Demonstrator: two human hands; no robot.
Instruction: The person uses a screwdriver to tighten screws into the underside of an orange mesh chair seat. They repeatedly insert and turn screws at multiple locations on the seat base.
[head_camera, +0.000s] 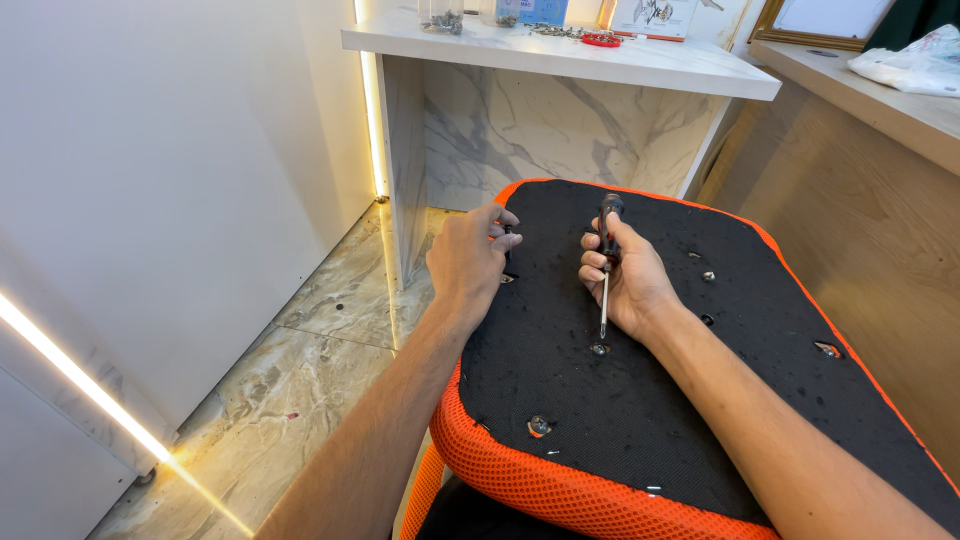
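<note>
An upturned chair seat (620, 400) lies in front of me, black cloth on its underside with orange mesh around the rim. My right hand (628, 282) is closed on a screwdriver (606, 262) with a dark handle; its shaft points down at a screw (599, 349) in the black cloth. My left hand (468, 260) rests on the seat's left edge, fingertips pinched on a small dark piece I cannot make out. Other screws and fittings (539, 426) dot the underside.
A white marble-look counter (640, 62) stands behind the seat with loose screws and a red object (600, 40) on top. A wooden counter (880, 110) with a plastic bag runs along the right. White wall panels with light strips and a marble floor (300, 380) lie to the left.
</note>
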